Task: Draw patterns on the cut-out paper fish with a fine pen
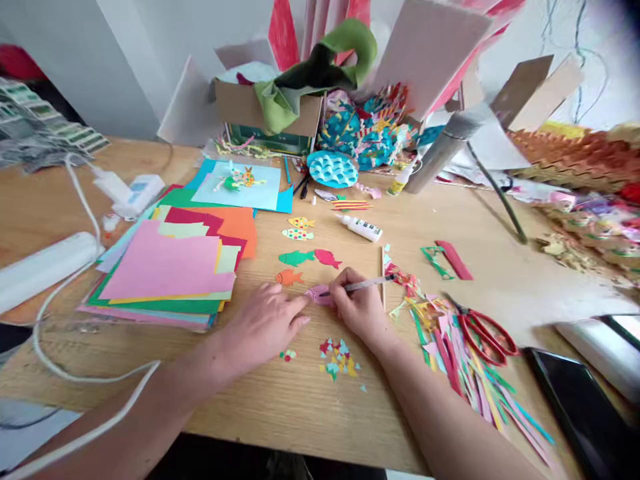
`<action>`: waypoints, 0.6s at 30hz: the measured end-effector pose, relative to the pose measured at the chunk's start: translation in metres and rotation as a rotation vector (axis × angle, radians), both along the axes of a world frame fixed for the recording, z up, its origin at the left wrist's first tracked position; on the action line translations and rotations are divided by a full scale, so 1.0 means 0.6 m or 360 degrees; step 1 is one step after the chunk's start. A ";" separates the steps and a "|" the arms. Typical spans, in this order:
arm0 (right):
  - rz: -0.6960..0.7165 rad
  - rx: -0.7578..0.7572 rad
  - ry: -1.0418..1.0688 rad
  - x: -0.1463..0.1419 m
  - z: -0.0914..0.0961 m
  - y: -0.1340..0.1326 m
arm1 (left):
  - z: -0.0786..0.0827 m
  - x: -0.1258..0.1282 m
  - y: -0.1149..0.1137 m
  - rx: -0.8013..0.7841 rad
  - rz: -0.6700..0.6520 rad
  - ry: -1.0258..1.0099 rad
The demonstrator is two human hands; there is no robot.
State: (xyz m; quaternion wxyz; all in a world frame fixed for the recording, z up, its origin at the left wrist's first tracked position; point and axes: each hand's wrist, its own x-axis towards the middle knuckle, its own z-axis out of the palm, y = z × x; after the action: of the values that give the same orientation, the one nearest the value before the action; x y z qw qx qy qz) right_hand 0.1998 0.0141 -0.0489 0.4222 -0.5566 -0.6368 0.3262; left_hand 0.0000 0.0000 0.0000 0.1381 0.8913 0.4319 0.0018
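My right hand grips a pen, its tip on a pink paper fish. Beside it my left hand lies with its fingers apart, a fingertip touching the fish's left end. Above the hands lie an orange paper fish, a green one and a dark pink one. Farther back are a yellow spotted fish and a pale spotted fish. Small paper triangles and a few paper dots lie near my wrists. My right hand covers the pink fish's right end.
A stack of coloured paper sits at left, near a white cable. A glue bottle lies behind the fish. To the right are red-handled scissors, paper strips and a phone. Boxes line the back.
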 end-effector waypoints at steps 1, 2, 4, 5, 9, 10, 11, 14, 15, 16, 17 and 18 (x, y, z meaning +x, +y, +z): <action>-0.0001 0.0002 -0.0003 0.000 0.000 0.000 | 0.000 0.001 0.001 -0.0001 0.0001 -0.0004; -0.0003 0.0002 -0.0005 0.000 0.000 0.001 | 0.000 0.002 0.002 -0.0001 0.0002 -0.0006; -0.0010 -0.0004 -0.0007 -0.001 0.000 0.001 | 0.000 0.003 0.003 0.0001 0.0002 -0.0009; -0.0016 -0.0010 -0.0007 -0.001 0.001 0.001 | 0.000 0.003 0.003 0.0004 0.0003 -0.0007; -0.0031 -0.0039 0.0003 -0.003 0.004 -0.001 | 0.000 0.002 0.003 0.0015 -0.0008 -0.0010; -0.0032 -0.0041 0.0006 -0.004 0.005 -0.001 | -0.001 0.002 0.002 0.0013 -0.0013 -0.0013; -0.0032 -0.0042 0.0008 -0.004 0.005 -0.001 | -0.001 0.002 0.002 0.0009 -0.0014 -0.0013; -0.0038 -0.0047 0.0009 -0.005 0.006 -0.001 | 0.000 0.004 0.003 0.0002 -0.0009 -0.0003; -0.0039 -0.0050 0.0010 -0.005 0.006 -0.001 | 0.000 0.004 0.003 0.0003 -0.0007 -0.0002; -0.0039 -0.0052 0.0011 -0.004 0.006 0.000 | -0.001 0.004 0.003 0.0006 -0.0006 -0.0003; -0.0037 -0.0052 0.0013 -0.004 0.005 0.000 | -0.001 0.004 0.003 0.0011 -0.0006 -0.0005; -0.0034 -0.0051 0.0013 -0.004 0.005 0.000 | -0.001 0.004 0.003 0.0015 -0.0007 -0.0005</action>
State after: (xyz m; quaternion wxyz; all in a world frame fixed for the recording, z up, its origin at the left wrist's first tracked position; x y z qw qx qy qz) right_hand 0.1974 0.0141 -0.0459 0.4193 -0.5689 -0.6237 0.3340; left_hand 0.0022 0.0020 -0.0006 0.1347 0.8928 0.4298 0.0050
